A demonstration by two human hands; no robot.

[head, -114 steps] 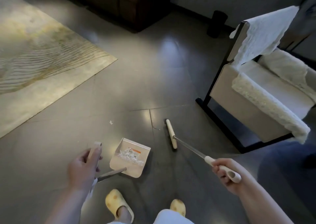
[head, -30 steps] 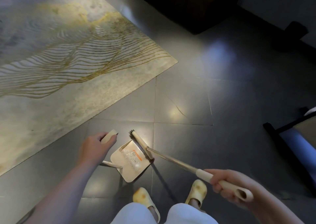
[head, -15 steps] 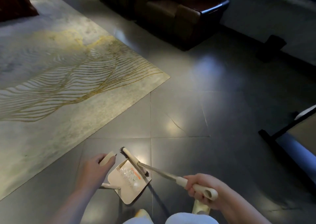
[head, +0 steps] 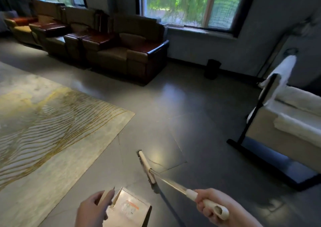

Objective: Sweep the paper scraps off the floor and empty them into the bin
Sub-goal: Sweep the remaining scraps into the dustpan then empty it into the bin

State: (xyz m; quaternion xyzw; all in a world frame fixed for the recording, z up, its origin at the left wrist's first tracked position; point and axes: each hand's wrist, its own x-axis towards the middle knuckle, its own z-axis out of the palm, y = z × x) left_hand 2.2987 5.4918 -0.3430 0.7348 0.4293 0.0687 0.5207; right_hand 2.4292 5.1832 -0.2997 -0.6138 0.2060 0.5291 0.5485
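Note:
My left hand point(head: 93, 211) grips the cream handle of the dustpan point(head: 128, 209) at the bottom middle; the pan hangs below it with pale scraps faintly visible inside. My right hand point(head: 215, 206) grips the cream grip of the broom point(head: 147, 167). Its metal shaft runs up-left to the brush head, which is above the grey floor to the right of the dustpan. A small dark bin point(head: 212, 68) stands far off against the wall under the window.
A pale rug with gold lines point(head: 43, 131) covers the floor at the left. Brown armchairs point(head: 132, 53) line the far wall. A white chair with a black frame point(head: 284, 127) stands at the right. Grey tiled floor point(head: 182, 108) stretches between me and the bin.
The view has lifted from the floor to the room, bringing the windows and bin into sight. The brush head has come off the dustpan and moved right. Both hands keep their grips.

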